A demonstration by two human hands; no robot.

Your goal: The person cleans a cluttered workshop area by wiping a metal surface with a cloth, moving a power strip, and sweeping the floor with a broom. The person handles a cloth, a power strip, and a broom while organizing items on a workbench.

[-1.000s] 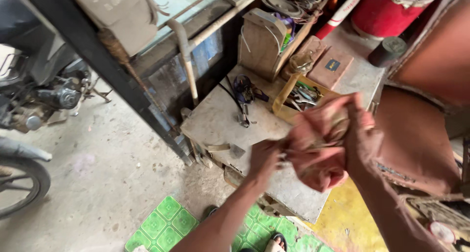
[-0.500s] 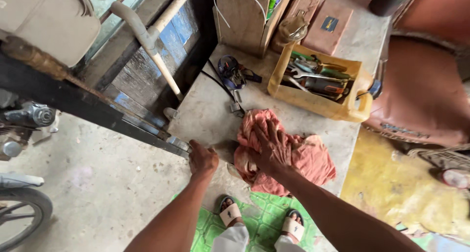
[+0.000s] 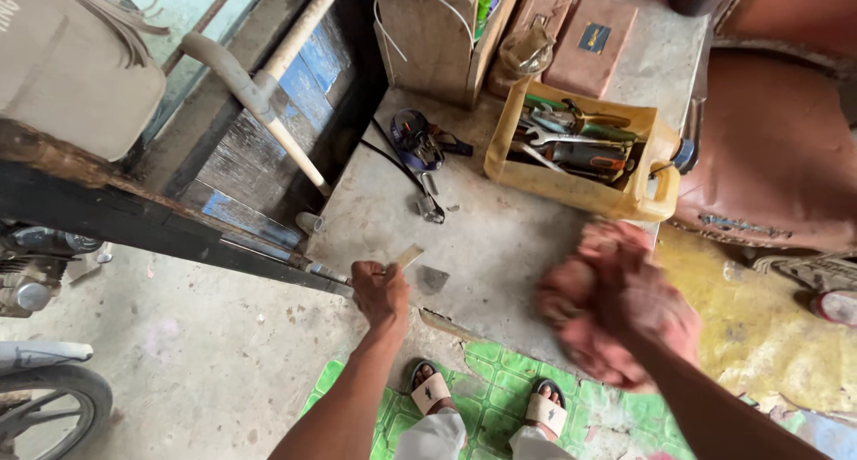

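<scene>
My left hand (image 3: 379,290) is closed around a thin tool with a flat pale blade (image 3: 409,256), near the front left corner of a grey concrete slab (image 3: 500,237). My right hand (image 3: 647,304) is blurred and grips a bunched reddish-pink rag (image 3: 585,308) just above the slab's front right part. A small flat grey piece (image 3: 434,280) lies on the slab between the hands. My feet in sandals (image 3: 486,402) stand on a green patterned mat (image 3: 500,371) below.
A yellow cut-open jug (image 3: 580,152) full of hand tools sits at the slab's back. A dark power tool with cord (image 3: 420,147), a wooden box (image 3: 433,31), a brown box (image 3: 589,40) lie behind. A long handle (image 3: 259,103) leans left; a motorcycle wheel (image 3: 45,397) is far left.
My right hand lifted the rag off the slab and drew it right and toward me. My left hand, which rested empty on the slab's edge, now grips the flat-bladed tool.
</scene>
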